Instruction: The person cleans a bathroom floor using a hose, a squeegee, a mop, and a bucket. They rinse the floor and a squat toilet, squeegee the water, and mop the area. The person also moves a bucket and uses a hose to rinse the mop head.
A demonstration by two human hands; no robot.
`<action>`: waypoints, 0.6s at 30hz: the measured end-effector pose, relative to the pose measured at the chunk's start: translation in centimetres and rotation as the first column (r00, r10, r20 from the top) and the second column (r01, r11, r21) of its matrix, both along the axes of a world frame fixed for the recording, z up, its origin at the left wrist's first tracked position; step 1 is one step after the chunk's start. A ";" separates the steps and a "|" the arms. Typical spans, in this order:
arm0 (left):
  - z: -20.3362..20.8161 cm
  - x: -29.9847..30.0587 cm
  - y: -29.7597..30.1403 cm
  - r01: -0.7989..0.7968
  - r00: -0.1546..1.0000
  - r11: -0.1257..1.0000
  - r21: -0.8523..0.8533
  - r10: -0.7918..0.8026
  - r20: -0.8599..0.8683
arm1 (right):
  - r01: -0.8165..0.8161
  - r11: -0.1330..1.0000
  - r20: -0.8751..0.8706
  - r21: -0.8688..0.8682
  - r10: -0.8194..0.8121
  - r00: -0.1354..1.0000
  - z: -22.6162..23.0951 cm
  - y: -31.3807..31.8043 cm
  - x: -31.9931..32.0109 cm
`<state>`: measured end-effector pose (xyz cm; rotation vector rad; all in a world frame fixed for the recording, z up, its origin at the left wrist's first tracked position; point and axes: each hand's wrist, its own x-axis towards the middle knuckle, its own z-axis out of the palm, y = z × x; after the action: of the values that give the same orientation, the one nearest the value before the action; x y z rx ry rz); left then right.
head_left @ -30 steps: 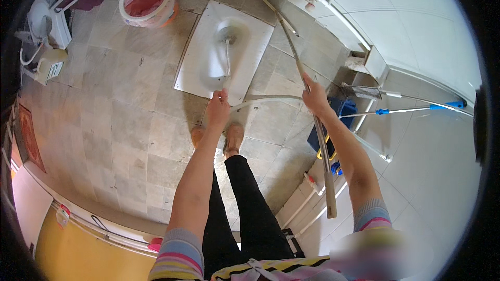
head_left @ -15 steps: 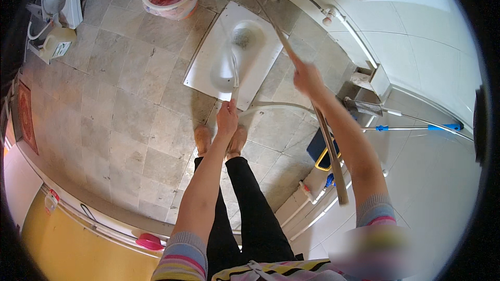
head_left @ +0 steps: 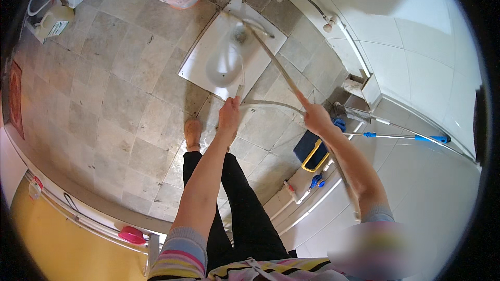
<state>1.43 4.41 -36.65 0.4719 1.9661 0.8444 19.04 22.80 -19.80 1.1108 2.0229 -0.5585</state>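
Note:
My left hand (head_left: 229, 117) is closed around the end of a pale hose (head_left: 276, 104), just in front of the white squat toilet (head_left: 203, 66). The hose curves away to the right across the floor, and a thin stream of water seems to come from its end over the bowl. Farther right, my right hand (head_left: 316, 119) grips a long stick (head_left: 278, 66) whose lower end carries a narrow crosspiece (head_left: 260, 27). That crosspiece lies over the far part of the toilet pan, and the stick's upper end runs back beside my right forearm.
A lined waste bin (head_left: 182, 0) stands beyond the toilet. At the right wall are a blue-handled pole (head_left: 396, 135), a dark blue and yellow plastic piece (head_left: 311, 151) and pipes (head_left: 304, 195). A beige jug (head_left: 54, 23) is at far left; a raised ledge (head_left: 94, 192) borders the near left.
The stick's crosspiece has come from the floor behind the toilet onto the pan. My right hand has moved nearer and lower. My left hand stays near the pan's front edge with the hose.

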 end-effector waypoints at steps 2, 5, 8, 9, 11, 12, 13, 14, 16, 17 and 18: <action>0.1 -0.1 -0.3 0.008 1.000 1.000 -0.003 -0.008 -0.009 | 0.052 0.998 -0.065 -0.038 -0.055 0.996 3.9 0.1 -0.4; -0.6 0.0 -0.9 0.008 0.997 0.999 -0.053 -0.004 0.077 | 0.141 0.989 -0.236 -0.035 -0.146 0.961 3.9 0.3 -2.9; 0.9 -0.5 -0.4 0.031 0.991 0.997 -0.070 -0.022 0.129 | 0.165 0.981 -0.332 0.102 -0.123 0.935 -0.7 2.8 -8.0; 1.1 -0.5 -0.6 0.021 0.990 0.997 -0.070 -0.011 0.141 | 0.139 0.979 -0.337 0.149 -0.082 0.938 -3.3 4.4 -10.2; 1.9 -0.8 -0.8 -0.006 0.984 0.999 -0.053 0.015 0.177 | 0.088 0.976 -0.336 0.199 -0.017 0.942 -5.7 5.0 -11.4; 1.8 -0.8 -1.2 -0.009 0.991 0.999 -0.035 0.013 0.130 | 0.063 0.978 -0.336 0.198 0.007 0.942 -6.2 4.6 -11.5; 1.7 -0.8 -1.7 -0.025 0.996 1.000 -0.018 0.027 0.083 | 0.023 0.981 -0.337 0.195 0.045 0.940 -6.5 4.4 -11.7; 1.6 -0.6 -2.0 -0.038 0.999 0.999 0.001 0.038 0.037 | 0.008 0.991 -0.239 0.132 0.024 0.971 -6.5 3.2 -9.8; 1.1 -0.2 -3.0 -0.013 0.997 0.998 -0.057 0.017 0.073 | -0.107 0.987 -0.062 0.116 0.115 0.991 -3.7 0.0 -5.8; 1.7 -0.2 -2.8 0.014 0.997 0.997 -0.073 -0.009 0.071 | -0.150 0.985 -0.085 0.090 0.157 0.984 -2.2 -0.3 -3.1; 2.1 0.1 -2.7 0.044 0.997 0.995 -0.090 -0.037 0.072 | -0.140 0.988 -0.072 0.071 0.145 0.987 -0.5 -0.4 -1.0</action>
<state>1.50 1.74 -34.52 0.4211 1.9150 0.7324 18.01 22.43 -20.27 0.9857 2.1821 -0.4708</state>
